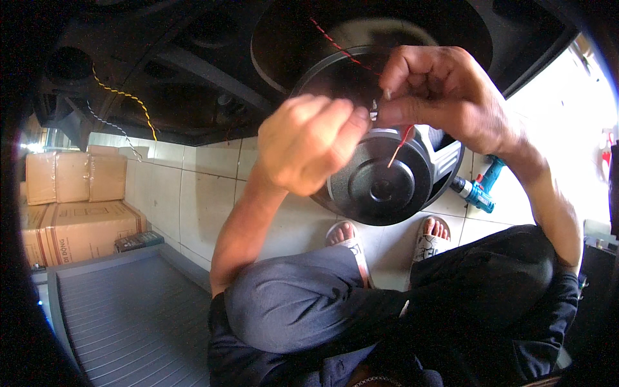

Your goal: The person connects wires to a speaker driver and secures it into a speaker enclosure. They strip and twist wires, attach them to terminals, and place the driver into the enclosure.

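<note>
My right hand (445, 93) pinches a small silvery metal terminal (373, 111) between thumb and fingers. My left hand (309, 143) is closed, its fingertips against the terminal's other side; what it grips is hidden behind the knuckles. Just below the right thumb hangs a red wire (405, 137) with a bare copper end. A twisted red and dark wire (335, 45) runs down from the dark cabinet (206, 74) toward my right fingers. Beneath both hands stands a large black speaker driver (380, 184), its round magnet upward and its metal frame at the right.
A teal cordless drill (480, 187) lies on the white tiled floor right of the driver. Yellow (132, 97) and grey (113, 122) twisted wires dangle from the cabinet. At left, cardboard boxes (84, 226) are stacked behind a grey ribbed panel (129, 316). My sandalled feet (348, 238) are below the driver.
</note>
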